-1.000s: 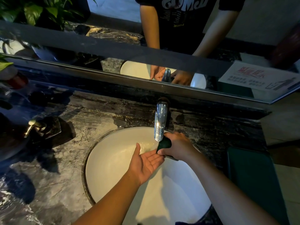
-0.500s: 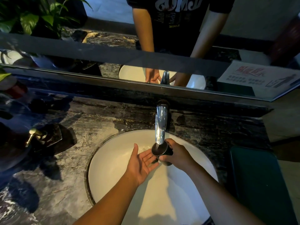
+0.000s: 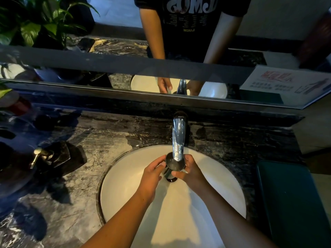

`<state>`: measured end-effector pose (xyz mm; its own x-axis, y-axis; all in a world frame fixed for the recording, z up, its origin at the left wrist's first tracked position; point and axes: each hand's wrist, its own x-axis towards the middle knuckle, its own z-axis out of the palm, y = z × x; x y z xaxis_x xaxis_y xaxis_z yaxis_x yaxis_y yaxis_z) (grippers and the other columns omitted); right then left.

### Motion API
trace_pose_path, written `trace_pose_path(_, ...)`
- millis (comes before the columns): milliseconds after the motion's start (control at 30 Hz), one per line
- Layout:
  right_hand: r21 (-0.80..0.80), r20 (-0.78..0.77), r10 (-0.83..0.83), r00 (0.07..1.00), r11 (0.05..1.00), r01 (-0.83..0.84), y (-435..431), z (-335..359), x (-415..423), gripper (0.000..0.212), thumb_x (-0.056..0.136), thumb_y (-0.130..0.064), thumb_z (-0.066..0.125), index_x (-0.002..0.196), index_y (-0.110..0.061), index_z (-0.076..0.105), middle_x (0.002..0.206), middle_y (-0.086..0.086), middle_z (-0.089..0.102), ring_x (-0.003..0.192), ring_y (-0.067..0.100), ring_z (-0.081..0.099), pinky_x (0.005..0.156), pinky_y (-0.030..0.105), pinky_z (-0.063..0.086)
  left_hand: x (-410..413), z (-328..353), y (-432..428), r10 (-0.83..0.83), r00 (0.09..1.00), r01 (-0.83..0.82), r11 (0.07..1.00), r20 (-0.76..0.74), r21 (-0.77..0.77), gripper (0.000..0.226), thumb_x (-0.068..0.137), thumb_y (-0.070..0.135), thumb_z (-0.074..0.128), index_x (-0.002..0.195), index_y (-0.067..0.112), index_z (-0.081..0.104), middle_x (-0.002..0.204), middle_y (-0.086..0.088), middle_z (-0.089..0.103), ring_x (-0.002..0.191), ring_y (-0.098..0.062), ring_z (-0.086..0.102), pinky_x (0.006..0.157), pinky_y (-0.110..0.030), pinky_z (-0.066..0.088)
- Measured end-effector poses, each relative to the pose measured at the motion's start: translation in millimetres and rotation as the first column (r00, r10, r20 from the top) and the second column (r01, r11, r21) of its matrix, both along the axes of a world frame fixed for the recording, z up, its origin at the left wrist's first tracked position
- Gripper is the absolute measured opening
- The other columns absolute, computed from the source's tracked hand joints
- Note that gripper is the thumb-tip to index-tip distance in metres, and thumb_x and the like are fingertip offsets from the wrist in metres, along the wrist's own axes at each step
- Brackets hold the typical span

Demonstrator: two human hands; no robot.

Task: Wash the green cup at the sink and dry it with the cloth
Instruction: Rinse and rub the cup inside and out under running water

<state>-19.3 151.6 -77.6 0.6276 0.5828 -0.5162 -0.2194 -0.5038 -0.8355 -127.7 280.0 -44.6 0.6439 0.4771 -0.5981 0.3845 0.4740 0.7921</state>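
The head camera looks down at a round white sink (image 3: 125, 190) set in a dark marble counter (image 3: 75, 203). A shiny chrome faucet (image 3: 178, 138) stands at the back of the sink and points down toward the middle.

The green cup (image 3: 174, 164) is right under the tip of the faucet, above the bowl of the sink. Its open mouth faces up toward the camera and it looks very dark in this light. Both hands hold it. The left hand (image 3: 152, 173) is on the cup's left side with its fingers curled around the wall and the thumb near the rim. The right hand (image 3: 190, 170) is on the cup's right side, with its fingers wrapped around it too. I cannot tell if water is running.

A dark green tray (image 3: 293, 203) lies on the counter to the right of the sink. A soap pump (image 3: 38, 154) with a gold top sits on the left. A leafy plant (image 3: 35, 24) shows at the top left. A long mirror (image 3: 197, 42) runs along the back wall and shows the person's arms and dark shirt.
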Motion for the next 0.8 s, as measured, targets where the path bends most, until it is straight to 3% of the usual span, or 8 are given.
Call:
trace_pose_path(133,-0.044,0.131,0.023,0.991,0.999,-0.018,1,1,-9,0.065,0.079,-0.016,0.084,0.126,-0.034,0.042,0.123,-0.009,0.062,0.114,0.017,0.061,0.093,0.029,0.048,-2,-2,0,0.005,1.0,-0.005,1.0,0.001,0.03,0.03,0.104,0.021,0.049,0.122,0.027,0.072,0.121,0.012,0.072,0.117,-0.008,0.058,0.101,-0.044,0.04)
trace_pose_path(267,-0.097,0.346,0.049,0.937,0.995,-0.016,-5,2,-19,0.066,0.078,-0.028,0.086,0.13,-0.035,0.046,0.119,-0.014,0.068,0.104,0.008,0.066,0.083,0.024,0.053,0,-9,-1,0.068,0.998,-0.068,0.993,0.006,-0.094,0.029,0.102,0.016,0.045,0.11,0.009,0.072,0.116,-0.006,0.075,0.114,-0.023,0.065,0.098,-0.048,0.049)
trace_pose_path(400,-0.117,0.414,0.106,0.904,0.991,-0.063,-9,0,-23,0.06,0.081,-0.027,0.086,0.128,-0.034,0.05,0.121,-0.013,0.065,0.108,0.006,0.063,0.084,0.018,0.053,-1,-13,-9,0.185,0.982,-0.185,0.95,-0.025,-0.251,0.023,0.102,0.017,0.048,0.101,0.008,0.069,0.108,-0.016,0.072,0.096,-0.027,0.068,0.073,-0.037,0.06)
trace_pose_path(500,-0.111,0.337,0.072,0.939,0.993,-0.036,-8,-1,-23,0.055,0.079,-0.026,0.086,0.121,-0.035,0.051,0.117,-0.014,0.066,0.106,0.006,0.064,0.087,0.028,0.057,-6,-15,-10,0.154,0.987,-0.16,0.96,-0.045,-0.229,0.033,0.104,0.029,0.046,0.098,0.02,0.076,0.108,-0.006,0.077,0.104,-0.024,0.067,0.078,-0.039,0.056)
trace_pose_path(600,-0.063,0.163,-0.034,0.986,0.997,0.045,-5,-1,-25,0.057,0.078,-0.023,0.086,0.118,-0.04,0.049,0.114,-0.021,0.063,0.105,0.0,0.061,0.085,0.023,0.053,-4,-10,-8,0.066,0.997,-0.07,0.99,-0.032,-0.119,0.04,0.106,0.036,0.04,0.101,0.028,0.079,0.103,0.012,0.077,0.11,-0.012,0.063,0.087,-0.038,0.048)
trace_pose_path(733,0.008,0.049,-0.126,0.991,0.992,0.126,-2,-4,-29,0.053,0.078,-0.016,0.083,0.11,-0.046,0.054,0.117,-0.019,0.065,0.112,0.003,0.061,0.08,0.015,0.05,4,-5,-1,0.002,1.0,-0.002,1.0,0.026,-0.017,0.038,0.104,0.026,0.045,0.096,0.032,0.081,0.093,0.017,0.078,0.085,0.007,0.069,0.069,-0.019,0.051)
trace_pose_path(800,0.037,0.06,-0.144,0.988,0.989,0.142,1,-5,-28,0.058,0.077,-0.012,0.084,0.113,-0.046,0.053,0.12,-0.017,0.066,0.113,0.002,0.063,0.081,0.013,0.054,5,-5,2,-0.02,0.999,0.02,1.0,0.045,-0.005,0.034,0.103,0.024,0.048,0.1,0.033,0.081,0.097,0.019,0.078,0.087,0.009,0.069,0.069,-0.015,0.053)
